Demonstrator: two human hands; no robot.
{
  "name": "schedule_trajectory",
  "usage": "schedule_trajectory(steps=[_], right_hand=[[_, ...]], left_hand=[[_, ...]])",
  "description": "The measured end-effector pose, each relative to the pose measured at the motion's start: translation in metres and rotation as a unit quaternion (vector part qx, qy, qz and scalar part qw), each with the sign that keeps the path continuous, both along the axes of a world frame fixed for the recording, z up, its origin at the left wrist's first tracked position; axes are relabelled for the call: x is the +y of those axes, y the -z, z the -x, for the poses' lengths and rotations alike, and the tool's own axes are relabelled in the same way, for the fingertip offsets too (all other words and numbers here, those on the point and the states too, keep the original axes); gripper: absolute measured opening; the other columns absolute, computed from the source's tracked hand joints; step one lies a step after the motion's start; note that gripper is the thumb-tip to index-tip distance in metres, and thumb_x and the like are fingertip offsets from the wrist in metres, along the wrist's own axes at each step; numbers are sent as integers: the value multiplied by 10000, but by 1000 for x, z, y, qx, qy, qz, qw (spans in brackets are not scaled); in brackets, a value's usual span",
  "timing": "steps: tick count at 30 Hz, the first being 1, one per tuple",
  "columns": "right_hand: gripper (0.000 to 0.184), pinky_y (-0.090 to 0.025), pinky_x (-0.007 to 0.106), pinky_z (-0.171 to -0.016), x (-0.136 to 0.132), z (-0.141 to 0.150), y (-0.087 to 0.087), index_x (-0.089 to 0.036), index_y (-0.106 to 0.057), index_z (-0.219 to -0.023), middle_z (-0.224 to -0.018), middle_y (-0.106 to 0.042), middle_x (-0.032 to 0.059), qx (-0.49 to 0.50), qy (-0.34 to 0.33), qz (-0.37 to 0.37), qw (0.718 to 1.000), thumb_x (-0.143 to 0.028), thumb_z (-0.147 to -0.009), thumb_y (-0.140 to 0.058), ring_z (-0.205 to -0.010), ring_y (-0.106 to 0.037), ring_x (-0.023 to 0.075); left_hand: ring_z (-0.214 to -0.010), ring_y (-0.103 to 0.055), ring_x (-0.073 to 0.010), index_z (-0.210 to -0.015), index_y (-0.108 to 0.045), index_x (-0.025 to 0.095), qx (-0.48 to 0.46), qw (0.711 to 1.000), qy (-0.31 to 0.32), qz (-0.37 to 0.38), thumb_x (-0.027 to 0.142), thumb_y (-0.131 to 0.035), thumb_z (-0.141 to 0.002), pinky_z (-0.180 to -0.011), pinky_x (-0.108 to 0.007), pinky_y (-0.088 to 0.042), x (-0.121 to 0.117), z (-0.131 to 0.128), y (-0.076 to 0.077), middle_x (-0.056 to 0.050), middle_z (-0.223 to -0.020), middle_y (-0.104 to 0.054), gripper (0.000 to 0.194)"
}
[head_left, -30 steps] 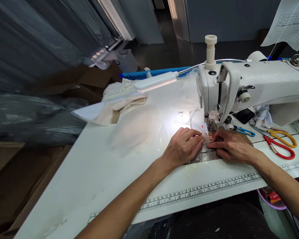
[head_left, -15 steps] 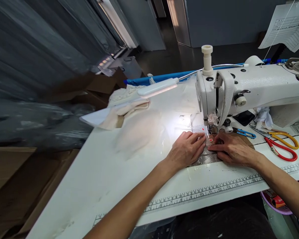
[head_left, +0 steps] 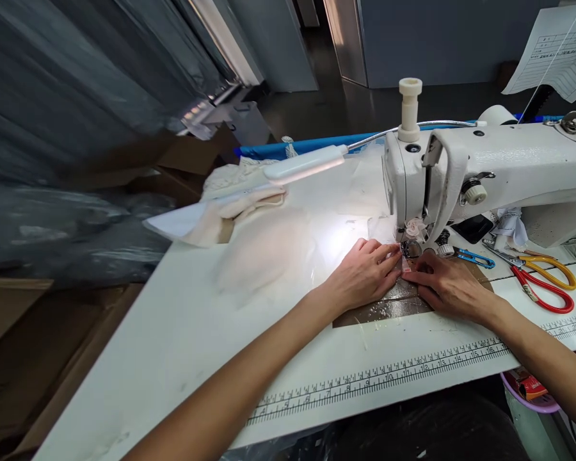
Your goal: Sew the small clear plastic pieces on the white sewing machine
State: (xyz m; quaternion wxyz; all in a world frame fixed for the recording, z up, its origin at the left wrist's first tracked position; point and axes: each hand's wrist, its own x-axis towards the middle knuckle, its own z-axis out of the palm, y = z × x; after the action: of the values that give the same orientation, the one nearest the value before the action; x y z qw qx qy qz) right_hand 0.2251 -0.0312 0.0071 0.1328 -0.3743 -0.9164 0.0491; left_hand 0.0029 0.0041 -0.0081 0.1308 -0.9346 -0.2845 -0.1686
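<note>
A white sewing machine (head_left: 509, 163) stands at the right, its presser foot (head_left: 411, 250) low over the bed. Beneath the foot passes a thin see-through strip (head_left: 406, 264); its material is hard to make out. My left hand (head_left: 367, 272) lies flat just left of the foot, fingertips on the strip's edge. At the front right of the foot, my right hand (head_left: 448, 285) has bent fingers, with thumb and forefinger closed at the strip. Both hands rest over a brown shiny plate (head_left: 388, 310) on the white table (head_left: 173, 358).
Red-and-yellow-handled scissors (head_left: 542, 282) and a blue thread snipper (head_left: 474, 258) lie right of my right hand. A lamp (head_left: 304, 164) lights the work. Beige cloth (head_left: 249, 208) sits at the back left. A printed ruler (head_left: 388, 378) runs along the front edge.
The strip has moved away from me under the foot; its red marks no longer show. My left hand has shifted slightly with it, and more of the brown plate shows. The camera view has shifted slightly.
</note>
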Motion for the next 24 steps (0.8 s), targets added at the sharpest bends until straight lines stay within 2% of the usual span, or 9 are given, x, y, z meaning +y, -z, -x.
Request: schedule_trajectory(steps=[4, 9, 16, 24], right_hand=[[330, -498, 316, -687, -1, 0, 2, -225, -683, -1151, -1037, -618, 106, 4, -5, 2, 1000, -161, -916, -461, -849, -576, 196], [319, -500, 318, -692, -1, -2, 4, -217, -681, -1151, -1045, -617, 108, 7, -2, 7, 1000, -173, -931, -456, -880, -580, 204], [299, -494, 309, -682, -1, -1, 4, -207, -689, -1131, -1036, -617, 111, 8, -3, 5, 1000, -174, -938, -464, -868, -581, 200], [319, -528, 315, -720, -1, -3, 9, -227, -693, -1160, -1023, -640, 104, 30, -5, -13, 999, -190, -957, -450, -873, -606, 195]], left_hand=[[-864, -574, -237, -1161, -639, 132, -27, 1000, -4, 13, 325, -374, -1021, -690, -372, -426, -3, 3, 1, -114, -1168, -685, 357], [-877, -574, -243, -1120, -653, 147, -26, 999, -11, 34, 330, -366, -1022, -712, -391, -414, -4, 2, 0, -103, -1185, -687, 354], [-862, -575, -237, -1127, -655, 133, -38, 999, -15, 17, 313, -374, -1024, -720, -389, -396, -4, 0, 2, -105, -1169, -698, 349], [-886, -573, -236, -1144, -669, 160, 9, 999, -32, 15, 306, -357, -1026, -732, -397, -412, -7, 0, -2, -107, -1218, -678, 365]])
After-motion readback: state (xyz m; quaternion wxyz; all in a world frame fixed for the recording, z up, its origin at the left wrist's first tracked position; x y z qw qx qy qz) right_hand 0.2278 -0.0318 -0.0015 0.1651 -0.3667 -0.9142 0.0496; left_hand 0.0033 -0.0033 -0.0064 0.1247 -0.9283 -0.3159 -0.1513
